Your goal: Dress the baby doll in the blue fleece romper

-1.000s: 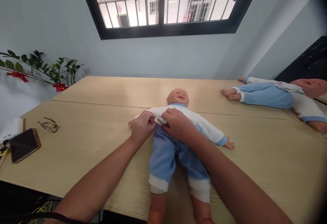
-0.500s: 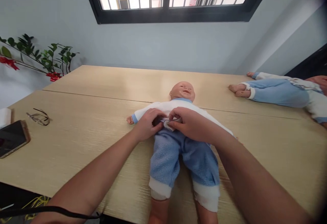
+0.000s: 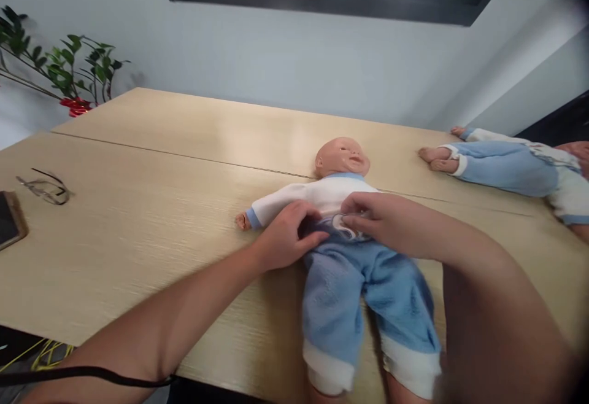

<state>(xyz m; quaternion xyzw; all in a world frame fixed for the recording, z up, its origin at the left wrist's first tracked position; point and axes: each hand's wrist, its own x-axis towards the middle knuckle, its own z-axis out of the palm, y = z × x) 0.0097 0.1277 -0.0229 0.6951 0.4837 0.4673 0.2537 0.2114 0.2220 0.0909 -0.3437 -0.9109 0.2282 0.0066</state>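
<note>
A baby doll [image 3: 343, 157] lies on its back on the wooden table [image 3: 138, 207], dressed in a white top [image 3: 317, 198] and blue trousers [image 3: 350, 293]. My left hand [image 3: 288, 238] rests at the doll's waist on its left side, fingers curled against the hem of the top. My right hand [image 3: 386, 223] is at the waist from the right, fingers pinched on the lower edge of the white top. The two hands almost meet over the doll's belly.
A second doll [image 3: 506, 167] in the same clothes lies at the far right. Glasses [image 3: 43, 188] and a phone [image 3: 9, 226] lie at the left. A green plant with red ribbons [image 3: 69, 75] stands at the back left. A black cable [image 3: 83, 376] crosses my left forearm.
The view has tilted down and swung left, so the doll sits further right. Both hands stayed at the doll's waist, working the hem of the white top lower.
</note>
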